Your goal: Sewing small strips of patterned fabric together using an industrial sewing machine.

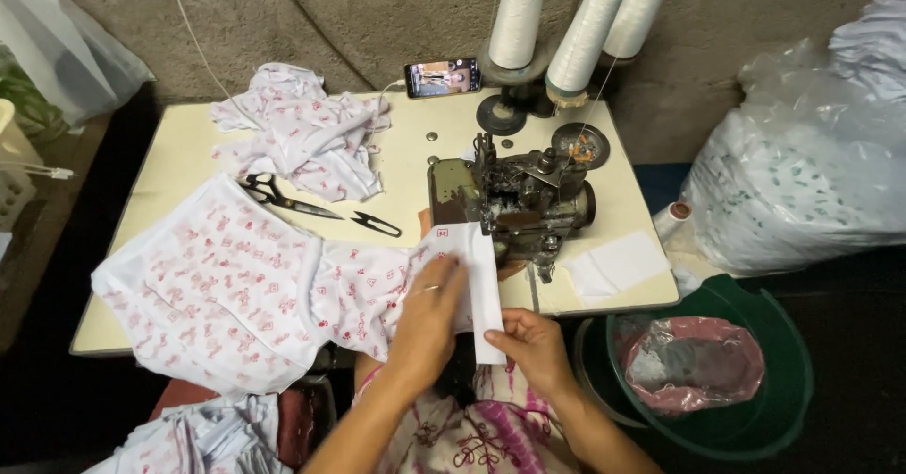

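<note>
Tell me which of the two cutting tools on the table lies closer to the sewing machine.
The small black thread snips. They lie just left of the sewing machine, while the larger black-handled scissors sit farther left, beside the printed fabric.

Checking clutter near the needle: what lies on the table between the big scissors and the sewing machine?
In the head view, only small black thread snips lie between scissors and sewing machine.

The left hand point(429, 309) hides part of the white printed fabric point(226, 285).
</note>
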